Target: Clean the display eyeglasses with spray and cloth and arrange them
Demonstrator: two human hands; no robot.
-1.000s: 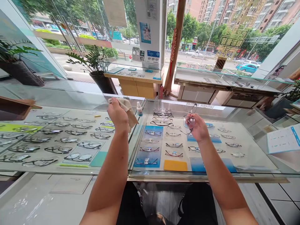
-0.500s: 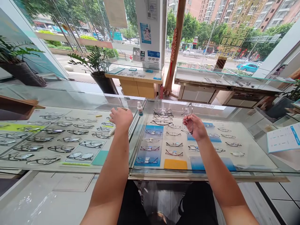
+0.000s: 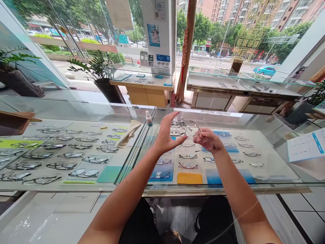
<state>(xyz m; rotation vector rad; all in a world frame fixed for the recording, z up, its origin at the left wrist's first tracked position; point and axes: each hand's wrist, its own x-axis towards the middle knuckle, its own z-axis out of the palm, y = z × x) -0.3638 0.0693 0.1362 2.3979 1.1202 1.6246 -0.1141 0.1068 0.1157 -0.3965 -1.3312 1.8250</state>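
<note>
My right hand (image 3: 209, 139) grips a pair of eyeglasses (image 3: 191, 121) with a thin dark frame, held above the glass display counter (image 3: 162, 184). To its left, my left hand (image 3: 169, 134) is open, thumb and fingers spread apart, with nothing in it; its fingertips are near the glasses but apart from them. A beige cloth (image 3: 129, 134) lies crumpled on the counter's left part. Near the seam between the two counter parts stands a small white spray bottle (image 3: 148, 118). Part of the glasses is hidden behind my right fingers.
Rows of eyeglasses (image 3: 73, 155) are under the glass on the left, and more on the right around a yellow cloth (image 3: 189, 178). A wooden box (image 3: 15, 122) sits at far left, a printed card (image 3: 306, 145) at far right. Plants and other showcases stand beyond the counter.
My left hand has let go of the cloth and moved right toward the glasses, its fingers spreading. In my right hand the glasses have turned. The view has shifted slightly.
</note>
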